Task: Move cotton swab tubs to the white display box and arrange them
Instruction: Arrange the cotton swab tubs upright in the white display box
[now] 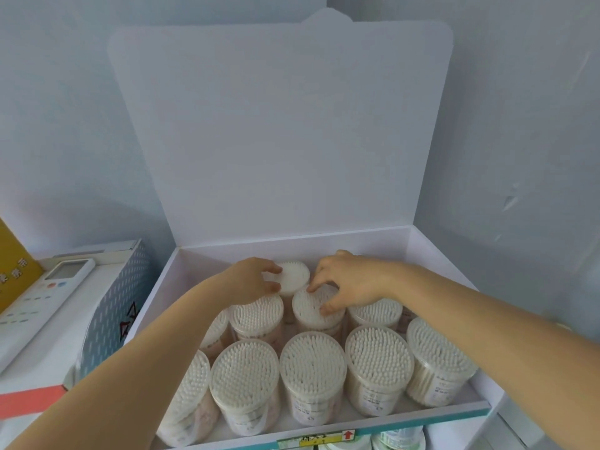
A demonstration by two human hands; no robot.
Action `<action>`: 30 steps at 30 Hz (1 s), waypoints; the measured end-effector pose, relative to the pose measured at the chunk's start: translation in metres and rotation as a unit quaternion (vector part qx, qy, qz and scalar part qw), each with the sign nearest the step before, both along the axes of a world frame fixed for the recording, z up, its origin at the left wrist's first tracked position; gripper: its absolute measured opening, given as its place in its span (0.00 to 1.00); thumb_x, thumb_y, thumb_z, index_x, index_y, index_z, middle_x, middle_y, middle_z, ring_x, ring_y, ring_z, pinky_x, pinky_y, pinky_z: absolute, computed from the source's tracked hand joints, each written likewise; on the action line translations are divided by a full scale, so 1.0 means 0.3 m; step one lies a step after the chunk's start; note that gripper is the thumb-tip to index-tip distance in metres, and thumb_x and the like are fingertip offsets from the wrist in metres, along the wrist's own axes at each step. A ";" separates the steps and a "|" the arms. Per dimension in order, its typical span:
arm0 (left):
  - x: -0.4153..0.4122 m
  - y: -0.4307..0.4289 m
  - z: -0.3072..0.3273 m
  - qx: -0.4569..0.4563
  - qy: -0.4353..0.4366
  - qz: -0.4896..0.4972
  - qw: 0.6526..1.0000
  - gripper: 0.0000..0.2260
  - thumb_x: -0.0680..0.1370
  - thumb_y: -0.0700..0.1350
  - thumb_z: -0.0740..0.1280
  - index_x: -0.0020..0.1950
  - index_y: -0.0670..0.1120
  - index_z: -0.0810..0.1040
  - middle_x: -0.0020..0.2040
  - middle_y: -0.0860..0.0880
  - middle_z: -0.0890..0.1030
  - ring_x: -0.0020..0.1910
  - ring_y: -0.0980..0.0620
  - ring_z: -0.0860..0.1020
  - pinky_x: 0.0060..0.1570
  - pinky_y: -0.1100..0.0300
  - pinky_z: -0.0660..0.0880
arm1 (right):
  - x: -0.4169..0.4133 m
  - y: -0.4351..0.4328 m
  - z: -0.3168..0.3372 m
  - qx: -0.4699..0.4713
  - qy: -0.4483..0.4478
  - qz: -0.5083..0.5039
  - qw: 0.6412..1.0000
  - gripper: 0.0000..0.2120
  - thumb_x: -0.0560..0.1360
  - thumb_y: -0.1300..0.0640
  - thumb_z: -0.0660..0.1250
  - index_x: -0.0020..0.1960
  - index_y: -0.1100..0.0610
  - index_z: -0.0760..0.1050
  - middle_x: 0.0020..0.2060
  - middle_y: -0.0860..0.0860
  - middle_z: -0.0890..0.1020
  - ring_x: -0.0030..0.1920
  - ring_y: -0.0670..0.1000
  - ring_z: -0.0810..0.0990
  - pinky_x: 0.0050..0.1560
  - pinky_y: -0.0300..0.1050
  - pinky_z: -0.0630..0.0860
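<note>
A white display box [418, 241] stands open, its lid [279, 134] raised against the wall. Several clear cotton swab tubs stand upright inside in rows, one in the front row [312, 362]. My left hand [250, 280] grips the lid of a tub in the back row [293, 276]. My right hand [350, 284] holds the top rim of the neighbouring tub [311, 308] in the middle row, fingers and thumb curled over it. Both tubs stand inside the box.
A blue patterned box [113, 303] sits left of the display box, with a white remote-like device [48, 287] on top. A yellow card [13, 264] is at far left. More tubs [399, 438] show below the box's front edge.
</note>
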State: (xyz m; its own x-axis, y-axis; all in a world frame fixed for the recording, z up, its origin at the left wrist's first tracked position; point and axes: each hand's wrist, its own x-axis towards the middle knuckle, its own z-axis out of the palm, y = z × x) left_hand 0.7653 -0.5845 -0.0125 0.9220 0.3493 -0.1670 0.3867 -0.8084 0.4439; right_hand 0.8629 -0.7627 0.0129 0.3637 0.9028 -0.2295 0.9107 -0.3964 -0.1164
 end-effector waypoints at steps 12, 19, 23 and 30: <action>0.064 -0.064 -0.010 0.021 0.033 0.046 0.998 0.35 0.66 0.63 0.73 0.63 0.41 0.70 0.59 0.48 0.76 0.56 0.48 0.75 0.52 0.58 0.72 | 0.005 0.144 -0.027 0.109 0.110 -0.213 0.965 0.06 0.75 0.63 0.58 0.39 0.60 0.70 0.42 0.56 0.76 0.45 0.56 0.75 0.33 0.41 0.67; 0.033 -0.002 -0.015 -0.025 -0.058 0.097 0.993 0.31 0.59 0.63 0.77 0.48 0.41 0.75 0.40 0.50 0.77 0.38 0.52 0.75 0.34 0.60 0.70 | -0.032 0.147 0.013 0.239 0.193 -0.246 0.919 0.21 0.75 0.65 0.59 0.68 0.63 0.70 0.68 0.56 0.73 0.67 0.55 0.71 0.63 0.43 0.68; 0.003 0.022 0.069 -0.047 -0.144 0.135 0.979 0.24 0.62 0.61 0.76 0.30 0.45 0.69 0.26 0.52 0.67 0.26 0.54 0.66 0.27 0.60 0.60 | -0.054 0.150 0.090 0.297 0.230 -0.205 0.904 0.21 0.75 0.67 0.59 0.68 0.60 0.71 0.66 0.54 0.76 0.67 0.51 0.72 0.66 0.43 0.67; -0.071 0.098 0.204 -0.199 -0.236 0.161 0.937 0.34 0.58 0.65 0.74 0.50 0.40 0.81 0.37 0.53 0.74 0.35 0.54 0.72 0.41 0.60 0.68 | -0.060 0.125 0.180 0.365 0.382 -0.144 0.837 0.26 0.73 0.72 0.61 0.69 0.55 0.69 0.59 0.47 0.79 0.59 0.48 0.78 0.61 0.43 0.73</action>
State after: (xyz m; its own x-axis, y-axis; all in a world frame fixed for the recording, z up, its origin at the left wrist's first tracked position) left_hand 0.7439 -0.5551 0.0488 0.7835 0.6188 0.0573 0.2657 -0.4169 0.8692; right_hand 0.8449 -0.7251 0.0668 0.5894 0.8038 0.0805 0.3389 -0.1556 -0.9279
